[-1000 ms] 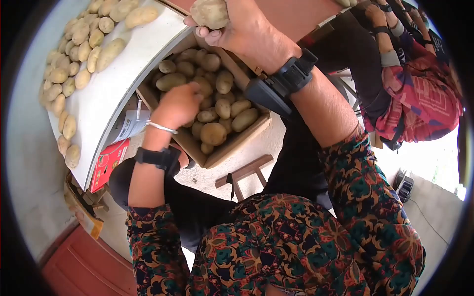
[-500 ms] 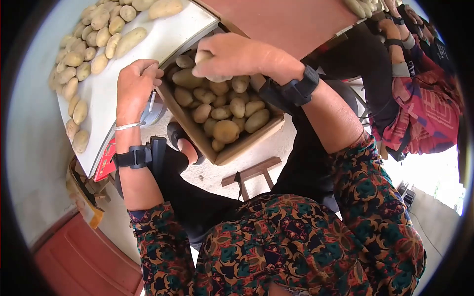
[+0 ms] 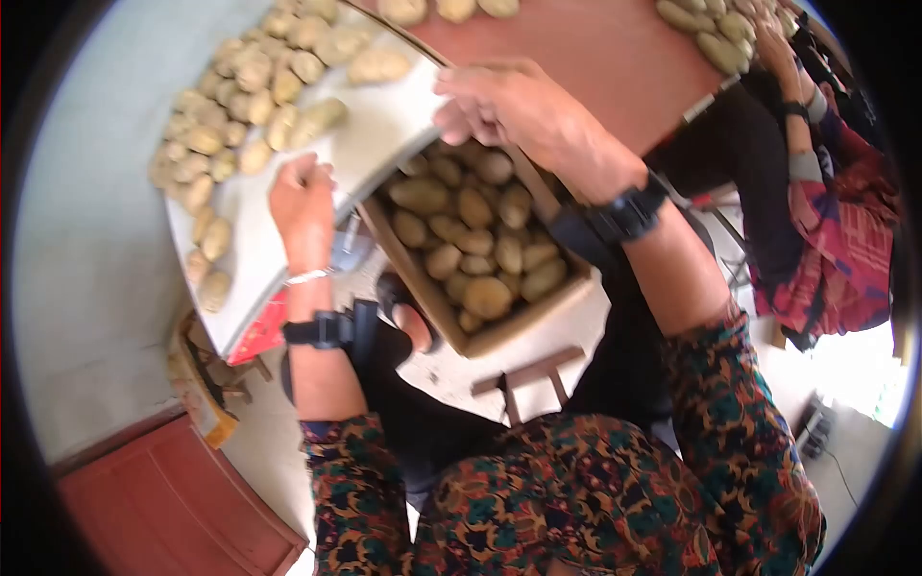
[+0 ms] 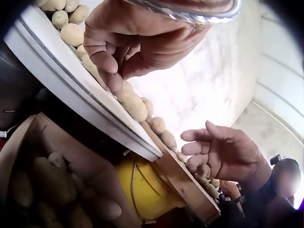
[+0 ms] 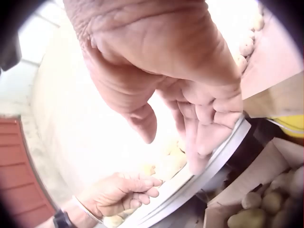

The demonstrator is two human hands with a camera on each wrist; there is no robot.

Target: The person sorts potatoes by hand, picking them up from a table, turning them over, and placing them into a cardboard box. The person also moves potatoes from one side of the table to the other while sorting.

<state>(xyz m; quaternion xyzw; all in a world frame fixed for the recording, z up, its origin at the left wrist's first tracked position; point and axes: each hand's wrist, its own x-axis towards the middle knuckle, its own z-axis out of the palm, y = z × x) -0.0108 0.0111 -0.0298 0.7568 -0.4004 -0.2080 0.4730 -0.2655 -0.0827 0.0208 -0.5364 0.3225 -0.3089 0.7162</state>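
Above the white tabletop [image 3: 370, 158], the left hand [image 3: 305, 211] holds nothing, its fingers loosely bent, as the left wrist view also shows. The right hand [image 3: 509, 106] hovers empty over the far edge of the cardboard box [image 3: 408, 278], palm visible and fingers relaxed in the right wrist view [image 5: 166, 71]. Many potatoes fill the box; a large round one [image 3: 487, 299] lies near its closest corner. More potatoes [image 3: 252, 72] are heaped along the tabletop's left side, with a long one [image 3: 317, 123] beyond the left hand.
A reddish table [image 3: 567, 58] adjoins the white one, with potatoes [image 3: 715, 48] at its far right. Another person in a red patterned top [image 3: 836, 259] sits at the right. A wooden stool [image 3: 528, 372] stands below the box. The left wrist view shows a yellow container [image 4: 147, 185].
The right hand let go of the potato it held and moved up from above the box. The left hand left the box and went over the white tabletop. The head view shifted.
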